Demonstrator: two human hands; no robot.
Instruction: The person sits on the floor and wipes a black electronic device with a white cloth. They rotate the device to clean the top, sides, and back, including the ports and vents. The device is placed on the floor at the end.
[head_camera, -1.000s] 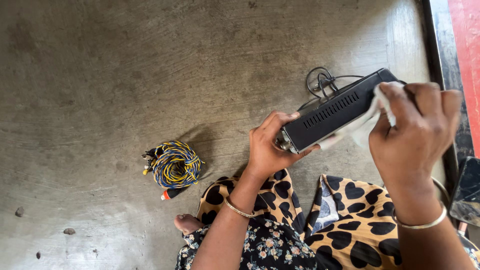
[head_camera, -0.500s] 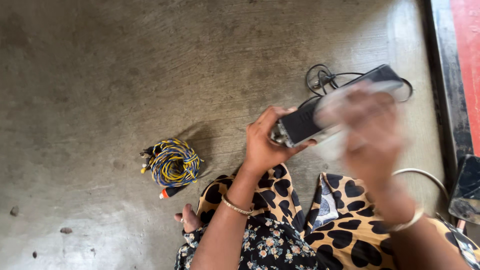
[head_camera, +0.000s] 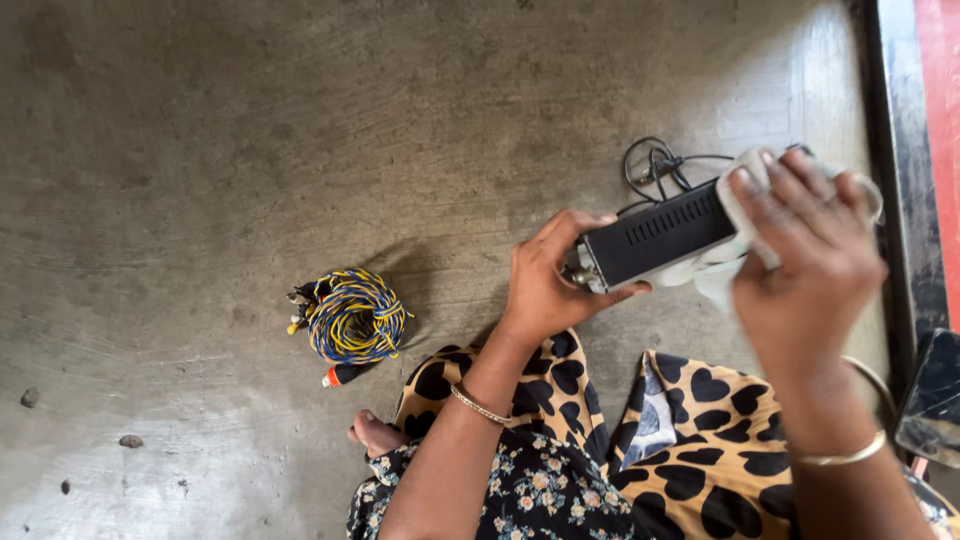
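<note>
A black slotted electronics box (head_camera: 660, 238) is held up over the concrete floor. My left hand (head_camera: 548, 285) grips its near end, thumb on top. My right hand (head_camera: 802, 258) presses a pale cloth (head_camera: 722, 270) against the box's far end, covering that end. A black cable (head_camera: 650, 165) loops on the floor behind the box.
A coil of blue and yellow wire (head_camera: 352, 318) with plugs and a red-tipped connector lies on the floor to the left. My patterned clothing (head_camera: 600, 440) and a bare foot (head_camera: 372, 433) are below. A dark metal frame (head_camera: 900, 180) and a dark object (head_camera: 932, 400) stand at the right.
My right hand swept the cloth toward the middle of the box and back to its far end. The left hand kept its grip on the near end.
</note>
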